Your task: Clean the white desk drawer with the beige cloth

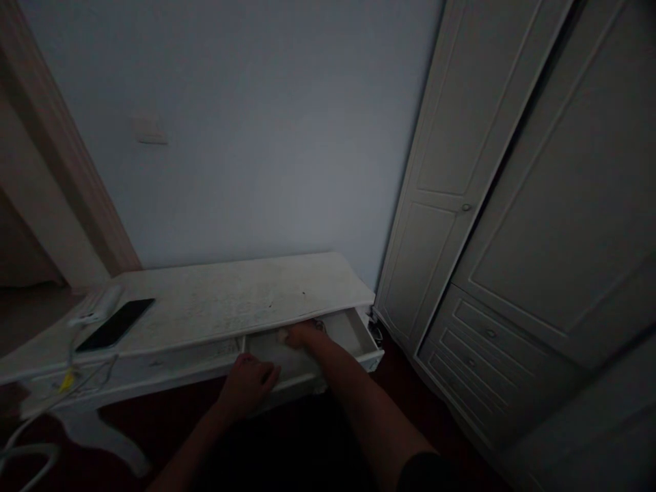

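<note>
A low white console table [230, 297] stands against the wall, and its right drawer [366, 348] is pulled out. My right hand [300, 335] reaches inside the drawer under the tabletop, fingers closed round a small pale thing that I cannot make out in the dim light. My left hand [249, 386] rests on the drawer's front panel, fingers curled over its edge.
A black phone [115, 324] and a white power strip [97, 305] with cables lie on the table's left end. A tall white wardrobe [512, 239] with drawers stands close on the right. A wooden door frame [61, 157] is at left. Dark floor lies below.
</note>
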`<state>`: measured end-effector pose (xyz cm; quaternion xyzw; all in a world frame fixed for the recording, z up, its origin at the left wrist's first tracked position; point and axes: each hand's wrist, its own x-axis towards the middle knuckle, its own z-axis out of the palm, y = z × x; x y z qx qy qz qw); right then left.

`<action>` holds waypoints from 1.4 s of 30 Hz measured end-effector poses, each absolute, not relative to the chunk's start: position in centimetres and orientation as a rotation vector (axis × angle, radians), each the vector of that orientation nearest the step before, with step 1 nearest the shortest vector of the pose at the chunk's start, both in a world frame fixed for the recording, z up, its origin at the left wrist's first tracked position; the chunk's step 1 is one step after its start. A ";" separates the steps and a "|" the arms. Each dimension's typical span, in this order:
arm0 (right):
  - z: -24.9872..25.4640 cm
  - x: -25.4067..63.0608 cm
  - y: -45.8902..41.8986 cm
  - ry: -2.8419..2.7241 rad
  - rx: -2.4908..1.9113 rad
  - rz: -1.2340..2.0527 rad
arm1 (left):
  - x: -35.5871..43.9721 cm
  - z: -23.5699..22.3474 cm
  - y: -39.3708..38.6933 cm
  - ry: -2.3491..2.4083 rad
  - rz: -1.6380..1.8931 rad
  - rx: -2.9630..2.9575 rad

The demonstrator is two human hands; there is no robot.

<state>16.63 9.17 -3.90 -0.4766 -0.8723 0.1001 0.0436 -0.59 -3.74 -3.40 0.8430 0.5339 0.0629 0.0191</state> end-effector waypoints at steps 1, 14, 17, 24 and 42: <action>-3.9 15.5 8.8 -2.720 -1.382 0.322 | -0.7 -3.6 -3.7 1.660 0.210 2.616; -4.1 12.7 7.1 -2.981 -0.832 0.426 | -1.1 -4.5 -3.3 1.632 0.311 2.603; -4.3 12.5 7.6 -2.892 -0.826 0.611 | -1.4 -4.9 -3.0 1.632 0.334 2.588; -4.7 11.7 8.3 -2.922 -0.896 0.804 | -1.9 -6.2 -2.4 1.606 0.471 2.587; -4.1 11.1 8.8 -3.047 -0.847 0.849 | -2.1 -5.9 -2.6 1.622 0.463 2.588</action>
